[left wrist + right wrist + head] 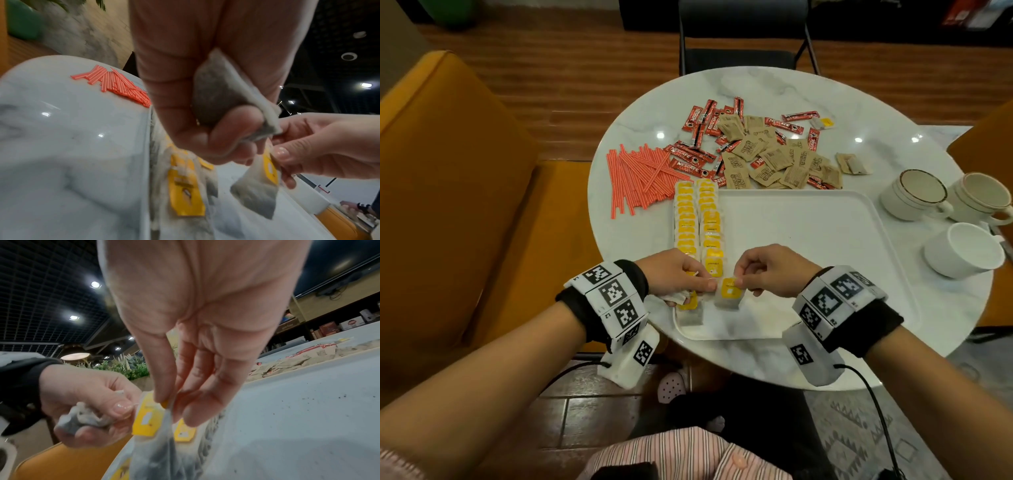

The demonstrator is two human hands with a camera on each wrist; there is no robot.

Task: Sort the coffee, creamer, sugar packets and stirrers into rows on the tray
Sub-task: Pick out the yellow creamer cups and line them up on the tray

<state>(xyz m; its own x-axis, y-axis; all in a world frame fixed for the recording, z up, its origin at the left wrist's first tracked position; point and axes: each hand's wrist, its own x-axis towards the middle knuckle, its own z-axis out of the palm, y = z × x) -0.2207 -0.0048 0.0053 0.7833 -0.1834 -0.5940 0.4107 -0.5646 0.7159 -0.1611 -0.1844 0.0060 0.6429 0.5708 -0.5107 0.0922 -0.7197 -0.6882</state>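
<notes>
The right hand [767, 270] has a narrow grip, thumb and forefinger pinching the top of a tea bag [729, 291] with a yellow tag, which hangs just above the near left part of the tray [825, 240]; the left hand [674, 274] has its fingers curled round a second, crumpled tea bag [218, 95] in the palm, while its thumb and forefinger meet the yellow-tagged bag from the other side; the two hands are touching the same bag over the tray's near left corner; beyond them two rows of yellow-tagged tea bags [697, 216] run along the tray's left side, overlapping like tiles; the rest of the tray is bare white with a few dark specks; past the tray's far edge, on the round marble bench [756, 89], lie brown sugar packets [774, 157] mixed with red coffee sticks [698, 137] in a loose heap; to the left of that heap sits a pile of orange stirrers [637, 174]; three white cups [945, 212] stand to the right of the tray.
</notes>
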